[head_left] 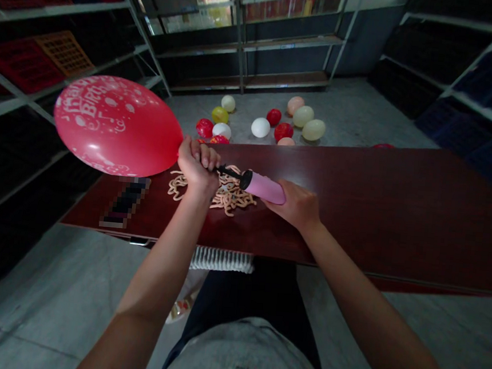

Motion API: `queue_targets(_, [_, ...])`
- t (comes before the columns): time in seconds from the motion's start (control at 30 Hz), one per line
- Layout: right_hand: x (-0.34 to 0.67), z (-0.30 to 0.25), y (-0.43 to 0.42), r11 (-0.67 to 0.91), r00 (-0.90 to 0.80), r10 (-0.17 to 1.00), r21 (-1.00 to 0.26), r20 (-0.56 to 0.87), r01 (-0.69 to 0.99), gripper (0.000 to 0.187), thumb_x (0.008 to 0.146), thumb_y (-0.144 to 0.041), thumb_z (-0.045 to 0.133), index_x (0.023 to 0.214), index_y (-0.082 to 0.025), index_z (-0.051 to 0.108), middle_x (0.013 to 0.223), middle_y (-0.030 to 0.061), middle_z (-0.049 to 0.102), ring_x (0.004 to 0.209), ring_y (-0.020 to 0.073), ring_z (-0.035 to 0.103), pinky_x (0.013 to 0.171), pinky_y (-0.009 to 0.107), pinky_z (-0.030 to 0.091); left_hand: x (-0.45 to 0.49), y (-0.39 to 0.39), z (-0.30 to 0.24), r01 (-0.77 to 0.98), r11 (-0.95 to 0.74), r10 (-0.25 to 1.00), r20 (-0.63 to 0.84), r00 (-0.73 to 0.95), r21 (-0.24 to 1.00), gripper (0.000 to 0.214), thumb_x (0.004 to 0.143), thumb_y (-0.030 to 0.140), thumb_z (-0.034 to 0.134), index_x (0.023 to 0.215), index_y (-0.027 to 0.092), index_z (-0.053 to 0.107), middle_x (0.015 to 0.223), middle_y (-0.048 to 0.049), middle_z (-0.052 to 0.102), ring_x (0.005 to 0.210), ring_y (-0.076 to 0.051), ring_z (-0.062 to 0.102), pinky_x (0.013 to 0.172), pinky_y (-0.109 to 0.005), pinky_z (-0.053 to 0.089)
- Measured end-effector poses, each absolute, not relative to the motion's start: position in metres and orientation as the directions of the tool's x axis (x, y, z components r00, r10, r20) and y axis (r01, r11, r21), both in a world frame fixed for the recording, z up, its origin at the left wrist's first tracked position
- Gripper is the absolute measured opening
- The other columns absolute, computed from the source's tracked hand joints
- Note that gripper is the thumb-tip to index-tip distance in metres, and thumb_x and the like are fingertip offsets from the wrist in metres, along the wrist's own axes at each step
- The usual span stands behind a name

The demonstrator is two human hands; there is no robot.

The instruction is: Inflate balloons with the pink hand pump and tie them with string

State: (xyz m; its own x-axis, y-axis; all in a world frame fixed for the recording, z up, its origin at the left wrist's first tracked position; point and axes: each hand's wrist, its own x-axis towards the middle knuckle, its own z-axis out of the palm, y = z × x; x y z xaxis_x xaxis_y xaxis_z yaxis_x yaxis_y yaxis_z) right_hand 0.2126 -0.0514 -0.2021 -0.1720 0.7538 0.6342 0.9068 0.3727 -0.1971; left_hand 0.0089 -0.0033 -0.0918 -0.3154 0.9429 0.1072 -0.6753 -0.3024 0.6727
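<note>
A large red balloon (119,126) with white birthday print is inflated at the left. My left hand (198,162) is closed around the balloon's neck, where it meets the black nozzle of a pink hand pump (266,187); the join itself is hidden by my fingers. My right hand (296,205) grips the far end of the pump's pink body. Below the pump, a heap of tan, string-like pieces (230,197) lies on the dark red table (376,213).
A blurred-out phone-like object (126,203) lies on the table's left part. Several inflated balloons (260,128) rest on the floor behind the table. Metal shelves (284,45) stand at the back, with crates (63,52) on the left racks.
</note>
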Motion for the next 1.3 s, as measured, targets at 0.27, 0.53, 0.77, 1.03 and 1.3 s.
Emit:
queue_targets(0.27, [0.212, -0.208, -0.049, 0.421, -0.281, 0.725, -0.081, 0.629, 0.903, 0.048, 0.081, -0.061, 0.06, 0.099, -0.017, 0.068, 0.084, 0.0056, 0.074, 0.071, 0.0198, 0.067, 0.062, 0.03, 0.04, -0.063, -0.009, -0.086, -0.668, -0.382, 0.909, 0.128, -0.396, 0.638, 0.053, 0.099, 0.029, 0.036, 0.049, 0.021, 0.021, 0.037, 0.0055, 0.018, 0.03, -0.008, 0.016, 0.038, -0.027, 0.019])
queue_targets(0.53, [0.211, -0.207, -0.049, 0.412, -0.239, 0.728, -0.132, 0.643, 0.901, 0.048, 0.078, -0.062, 0.063, 0.096, -0.018, 0.068, 0.081, 0.0057, 0.074, 0.069, 0.02, 0.068, 0.063, 0.029, 0.044, -0.059, -0.023, -0.066, -0.668, -0.425, 0.896, 0.178, -0.407, 0.611, 0.054, 0.1, 0.035, 0.037, 0.05, 0.02, 0.024, 0.037, 0.0046, 0.019, 0.031, -0.008, 0.017, 0.038, -0.028, 0.02])
queue_targets(0.77, [0.217, -0.211, -0.044, 0.381, -0.138, 0.701, -0.204, 0.699, 0.902, 0.048, 0.076, -0.062, 0.064, 0.094, -0.017, 0.066, 0.078, 0.0063, 0.072, 0.064, 0.0202, 0.068, 0.06, 0.029, 0.045, -0.019, -0.018, -0.036, -0.66, -0.472, 0.88, 0.264, -0.395, 0.585, 0.052, 0.102, 0.036, 0.037, 0.055, 0.021, 0.02, 0.041, 0.0061, 0.015, 0.032, -0.007, 0.016, 0.038, -0.027, 0.016])
queue_targets(1.03, [0.219, -0.209, -0.044, 0.305, 0.016, 0.715, -0.332, 0.699, 0.892, 0.053, 0.076, -0.067, 0.06, 0.097, -0.018, 0.065, 0.077, 0.0062, 0.073, 0.065, 0.0213, 0.068, 0.057, 0.029, 0.043, 0.063, 0.003, -0.054, -0.579, -0.44, 0.897, 0.3, -0.326, 0.686, 0.056, 0.093, 0.059, 0.048, 0.058, 0.022, 0.024, 0.045, 0.0075, 0.017, 0.032, -0.007, 0.022, 0.037, -0.025, 0.021])
queue_targets(1.3, [0.221, -0.209, -0.043, 0.237, 0.066, 0.741, -0.353, 0.668, 0.905, 0.053, 0.077, -0.067, 0.059, 0.095, -0.018, 0.064, 0.075, 0.0066, 0.072, 0.066, 0.0215, 0.067, 0.055, 0.028, 0.039, 0.1, 0.008, -0.086, -0.599, -0.291, 0.957, 0.235, -0.172, 0.746, 0.051, 0.098, 0.048, 0.043, 0.057, 0.022, 0.025, 0.044, 0.0064, 0.021, 0.034, -0.007, 0.021, 0.037, -0.024, 0.022])
